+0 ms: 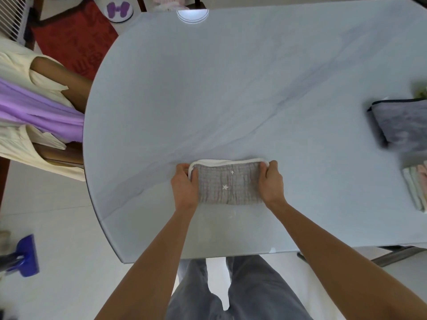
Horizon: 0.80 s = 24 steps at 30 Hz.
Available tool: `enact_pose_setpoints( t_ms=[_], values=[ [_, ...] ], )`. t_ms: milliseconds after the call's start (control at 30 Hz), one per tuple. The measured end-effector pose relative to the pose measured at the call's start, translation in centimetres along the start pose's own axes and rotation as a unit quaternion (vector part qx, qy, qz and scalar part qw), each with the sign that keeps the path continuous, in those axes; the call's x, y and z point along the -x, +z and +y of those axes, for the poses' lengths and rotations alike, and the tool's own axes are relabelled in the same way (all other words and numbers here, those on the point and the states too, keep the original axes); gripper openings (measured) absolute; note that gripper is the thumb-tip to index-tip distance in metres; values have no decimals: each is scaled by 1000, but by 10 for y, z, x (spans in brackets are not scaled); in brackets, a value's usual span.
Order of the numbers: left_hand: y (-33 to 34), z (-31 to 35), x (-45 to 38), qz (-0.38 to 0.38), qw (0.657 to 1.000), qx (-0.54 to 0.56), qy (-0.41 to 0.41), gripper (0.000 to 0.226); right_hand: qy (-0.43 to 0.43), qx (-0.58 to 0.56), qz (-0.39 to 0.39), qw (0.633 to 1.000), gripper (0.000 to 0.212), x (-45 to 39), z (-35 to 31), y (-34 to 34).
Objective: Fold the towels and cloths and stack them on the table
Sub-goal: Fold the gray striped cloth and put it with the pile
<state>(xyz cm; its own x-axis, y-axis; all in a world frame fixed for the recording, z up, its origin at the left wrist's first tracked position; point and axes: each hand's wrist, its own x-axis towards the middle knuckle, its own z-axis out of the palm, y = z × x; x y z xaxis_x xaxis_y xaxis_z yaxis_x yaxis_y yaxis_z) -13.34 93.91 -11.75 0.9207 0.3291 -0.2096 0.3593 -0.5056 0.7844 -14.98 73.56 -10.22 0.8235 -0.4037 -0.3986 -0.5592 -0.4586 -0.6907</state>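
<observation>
Head view: a small grey cloth (227, 185) with white stars and a white border lies folded into a narrow band at the lower centre of the frame, on the pale table (231, 88). The left hand (184, 188) pinches its left end and the right hand (271, 184) pinches its right end, fingers curled over the far corners. This looks like a fold in progress, probably the last one. The next move likely calls for bringing one end over the other, edges matched, then carrying it to the stack. At the right edge sit a dark grey folded towel (402, 125) and, below it, a pile of pastel cloths (416, 188).
</observation>
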Motion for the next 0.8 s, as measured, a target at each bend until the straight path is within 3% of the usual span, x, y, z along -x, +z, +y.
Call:
enact_pose_setpoints(
  t_ms=[233,633,700,800],
  values=[
    [0,10,-3,28,977,-211,13,28,-71,132,59,987,24,-9,8,-3],
    [11,8,-23,-13,939,-342,33,39,-141,264,61,952,20,-30,28,3],
    [9,6,-21,-12,934,-356,24,39,-166,306,75,935,8,-28,36,7],
    [10,2,-19,0,933,-361,11,39,-158,335,79,926,35,-21,32,14]
  ],
)
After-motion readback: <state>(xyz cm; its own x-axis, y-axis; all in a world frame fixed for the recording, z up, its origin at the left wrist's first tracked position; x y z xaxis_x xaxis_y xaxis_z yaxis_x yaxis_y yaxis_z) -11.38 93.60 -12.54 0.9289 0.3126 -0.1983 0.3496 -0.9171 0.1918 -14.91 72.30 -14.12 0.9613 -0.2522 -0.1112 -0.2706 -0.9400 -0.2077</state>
